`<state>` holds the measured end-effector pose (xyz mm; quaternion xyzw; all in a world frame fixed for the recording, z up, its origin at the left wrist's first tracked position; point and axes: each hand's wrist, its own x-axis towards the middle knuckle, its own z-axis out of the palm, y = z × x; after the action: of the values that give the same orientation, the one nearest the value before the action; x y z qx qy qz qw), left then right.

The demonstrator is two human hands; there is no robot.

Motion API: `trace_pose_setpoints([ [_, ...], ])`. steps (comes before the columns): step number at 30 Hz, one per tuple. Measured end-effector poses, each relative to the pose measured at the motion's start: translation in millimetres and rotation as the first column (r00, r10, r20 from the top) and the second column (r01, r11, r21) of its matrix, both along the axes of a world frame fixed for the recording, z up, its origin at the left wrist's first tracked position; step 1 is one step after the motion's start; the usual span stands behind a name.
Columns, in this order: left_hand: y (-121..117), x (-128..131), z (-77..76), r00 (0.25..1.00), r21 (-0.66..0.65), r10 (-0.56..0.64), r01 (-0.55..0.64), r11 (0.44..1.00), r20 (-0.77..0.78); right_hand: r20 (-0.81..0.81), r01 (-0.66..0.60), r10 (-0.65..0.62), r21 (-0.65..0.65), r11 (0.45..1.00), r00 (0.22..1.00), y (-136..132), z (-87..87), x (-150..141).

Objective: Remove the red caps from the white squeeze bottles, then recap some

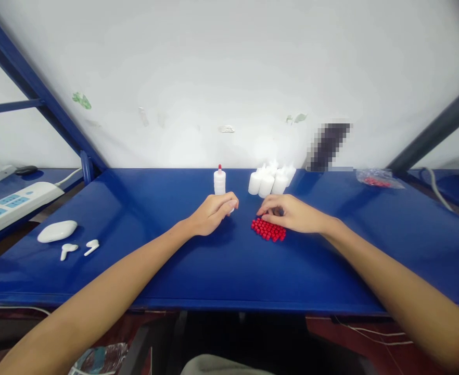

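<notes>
My left hand (215, 213) is closed around something white; only a small end shows past the thumb, and it looks like one of the small white bottles. Just behind that hand stands a white squeeze bottle (219, 183) with a red tip on its nozzle. My right hand (288, 212) is bent over the upper edge of a flat patch of small red caps (269, 229). Thumb and fingertips are pinched close together at the caps; a cap between them is mostly hidden. Beyond the right hand is a cluster of white bottles (266, 185) without visible red tips.
A white earbud case (57, 231) and two earbuds (92, 247) lie on the left of the blue table (198, 276). A power strip (18, 205) is at far left. A clear bag with red pieces (377, 181) rests at back right, near the wall (229, 78).
</notes>
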<state>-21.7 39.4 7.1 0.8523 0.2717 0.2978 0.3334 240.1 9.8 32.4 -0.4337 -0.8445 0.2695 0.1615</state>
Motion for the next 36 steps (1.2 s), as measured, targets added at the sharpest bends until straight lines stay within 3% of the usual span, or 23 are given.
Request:
trace_pose_setpoints([
  [11,0,0,0.4,1.0,0.023,-0.004,0.005,1.0,-0.017,-0.024,0.027,-0.025,0.099,0.995,0.999,5,-7.1,3],
  [23,1,0,0.1,1.0,0.037,0.001,0.0,0.999,-0.024,-0.012,0.008,-0.008,0.009,1.0,1.0,3,-3.2,6],
  [36,4,2,-6.7,0.998,-0.132,0.049,-0.042,0.99,0.045,0.003,0.02,-0.02,-0.002,1.0,1.0,11,-5.5,8],
])
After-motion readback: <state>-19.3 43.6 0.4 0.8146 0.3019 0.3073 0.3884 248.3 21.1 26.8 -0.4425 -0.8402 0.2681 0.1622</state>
